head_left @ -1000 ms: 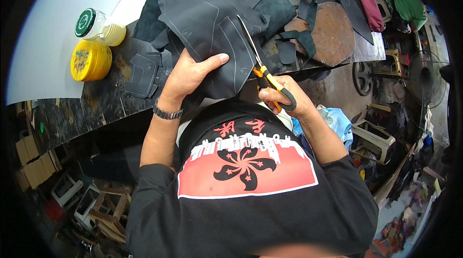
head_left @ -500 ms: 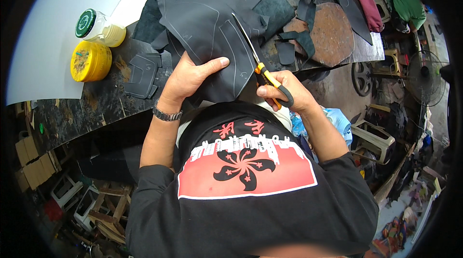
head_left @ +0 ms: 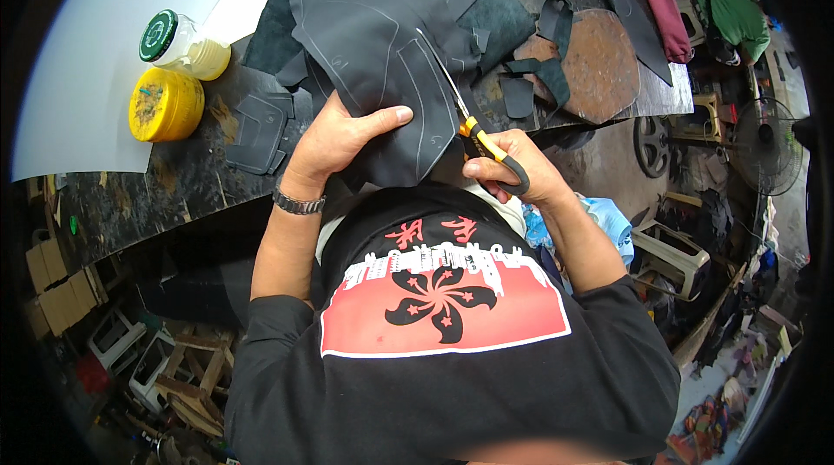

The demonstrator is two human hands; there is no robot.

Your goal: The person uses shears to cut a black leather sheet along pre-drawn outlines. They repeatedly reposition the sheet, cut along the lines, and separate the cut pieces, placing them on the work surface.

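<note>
A large sheet of black leather [head_left: 365, 48] with pale drawn outlines hangs over the table's near edge toward me. My left hand [head_left: 347, 136] grips its lower left side, thumb on top and fingers hidden underneath. In my right hand [head_left: 519, 171] are scissors [head_left: 473, 128] with yellow and black handles. Their blades point up and left along the right side of a marked outline, with the leather between or beneath them. The lower blade is hidden. Cut black pieces [head_left: 259, 130] lie stacked left of my left hand.
On the dark, worn table [head_left: 113, 209] stand a yellow tub [head_left: 165, 109] and a green-lidded jar [head_left: 187, 49]. Right of the sheet, leather scraps [head_left: 519, 96] lie by a round brown board [head_left: 604, 65]. A fan [head_left: 764, 143], a stool [head_left: 673, 248] and a person in green [head_left: 734, 9] are farther right.
The scissor handles have come closer together as my right hand closes. The leather and both hands are nearly in the same place; the view has shifted slightly.
</note>
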